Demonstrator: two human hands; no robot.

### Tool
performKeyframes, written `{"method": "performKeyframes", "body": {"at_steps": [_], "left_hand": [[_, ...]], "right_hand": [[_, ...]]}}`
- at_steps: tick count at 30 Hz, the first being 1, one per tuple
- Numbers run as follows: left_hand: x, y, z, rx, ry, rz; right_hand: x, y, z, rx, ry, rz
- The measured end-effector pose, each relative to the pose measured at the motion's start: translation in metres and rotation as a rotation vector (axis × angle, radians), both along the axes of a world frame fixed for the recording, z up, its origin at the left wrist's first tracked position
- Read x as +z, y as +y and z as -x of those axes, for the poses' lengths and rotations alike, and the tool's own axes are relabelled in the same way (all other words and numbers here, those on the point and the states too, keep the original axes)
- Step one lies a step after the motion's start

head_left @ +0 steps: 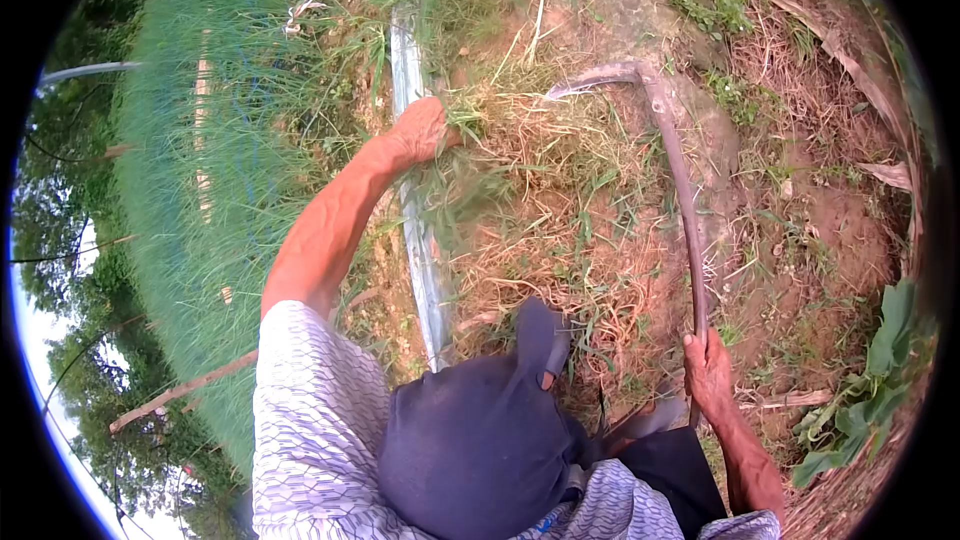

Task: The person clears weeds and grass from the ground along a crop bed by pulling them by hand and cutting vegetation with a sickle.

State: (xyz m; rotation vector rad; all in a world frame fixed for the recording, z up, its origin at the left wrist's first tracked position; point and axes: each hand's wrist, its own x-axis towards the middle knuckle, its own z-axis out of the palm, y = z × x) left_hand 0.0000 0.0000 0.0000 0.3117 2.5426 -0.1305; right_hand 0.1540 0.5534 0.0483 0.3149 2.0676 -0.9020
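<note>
My right hand (708, 375) is wrapped around the lower part of a long wooden handle. It belongs to a sickle (682, 195), whose narrow blade (595, 78) bends to the left at the far end, its tip over dry grass. Off to the left, my left hand (422, 128) is closed on a tuft of grass (466, 122) beside a pale plastic strip (404, 35). Its fingertips are partly hidden by the hand and the blades. Pulled-looking, yellowish grass and roots (560, 140) lie between the two hands.
Green netting or dense fine plants (215, 210) stand left of the strip, with a wooden stick (185, 395) across them. My dark knee (470, 450) and a shoe (535, 335) are below. Broad leaves (880, 380) grow at right over bare soil (850, 230).
</note>
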Motion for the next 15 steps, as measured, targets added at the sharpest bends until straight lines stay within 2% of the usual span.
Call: {"method": "performKeyframes", "body": {"at_steps": [2,3,5,6,7,9,11,12,13,15], "left_hand": [[0.007,0.000,-0.002,0.119,0.014,-0.233],[-0.014,0.025,0.015,0.110,0.069,-0.300],[0.004,0.024,-0.009,0.399,0.024,-0.305],[0.055,0.053,-0.003,0.595,0.025,-0.485],[0.046,0.049,-0.002,0.596,0.017,-0.495],[0.037,0.020,-0.002,0.410,0.255,-0.594],[0.066,0.014,0.005,0.680,0.253,-0.675],[0.063,-0.012,0.003,0.175,0.487,-0.368],[0.097,-0.012,0.009,0.392,0.391,-0.494],[0.157,-0.048,0.005,0.934,0.529,-0.788]], "right_hand": [[-0.005,-0.001,-0.002,0.027,-0.001,0.017],[-0.004,0.016,0.013,0.024,0.057,-0.048],[-0.007,0.004,0.004,0.015,0.032,0.000],[-0.005,0.005,0.008,0.016,0.026,-0.003],[0.001,0.007,0.013,0.049,0.062,-0.025],[0.000,0.007,0.018,0.074,0.083,-0.030],[-0.004,0.010,0.022,0.079,0.079,-0.038],[-0.003,0.007,0.022,0.087,0.074,-0.042],[-0.004,0.006,0.025,0.086,0.064,-0.036],[-0.009,0.004,0.028,0.090,0.022,-0.052]]}}
